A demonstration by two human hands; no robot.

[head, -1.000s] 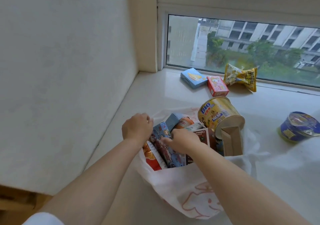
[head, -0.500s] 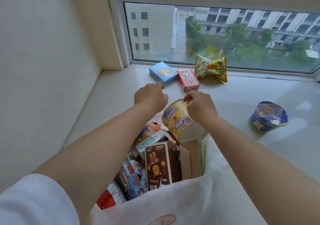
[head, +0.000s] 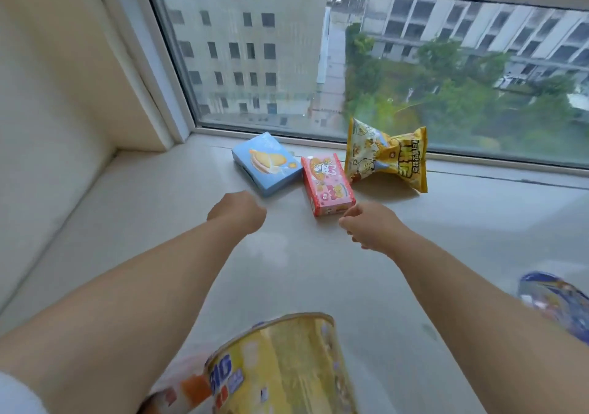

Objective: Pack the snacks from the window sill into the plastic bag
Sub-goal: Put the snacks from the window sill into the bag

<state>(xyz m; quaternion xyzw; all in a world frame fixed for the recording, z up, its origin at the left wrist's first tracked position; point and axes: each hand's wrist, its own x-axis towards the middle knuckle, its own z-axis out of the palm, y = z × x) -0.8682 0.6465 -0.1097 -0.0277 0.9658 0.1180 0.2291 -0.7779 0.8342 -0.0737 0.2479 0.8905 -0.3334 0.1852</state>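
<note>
1. Head view: window sill (head: pixel 318 279) bears all snacks.
2. Yellow cup (head: pixel 287 369) nearest, blue bowl (head: pixel 554 299) at right.
3. Yellow bag (head: pixel 387 157), blue box (head: pixel 266 163), pink box (head: pixel 328 184) by the glass.
4. Both hands, left (head: pixel 240 211) and right (head: pixel 371 225), loosely curled, empty, near the boxes.

Beyond the window pane (head: pixel 318 63) we see grey multi-storey buildings (head: pixel 242 50) and green trees (head: pixel 462 101); a cream wall (head: pixel 47 111) bounds the left edge.

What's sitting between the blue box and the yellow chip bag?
The pink box lies flat on the sill between the blue box and the yellow chip bag, seen in the head view.
</note>
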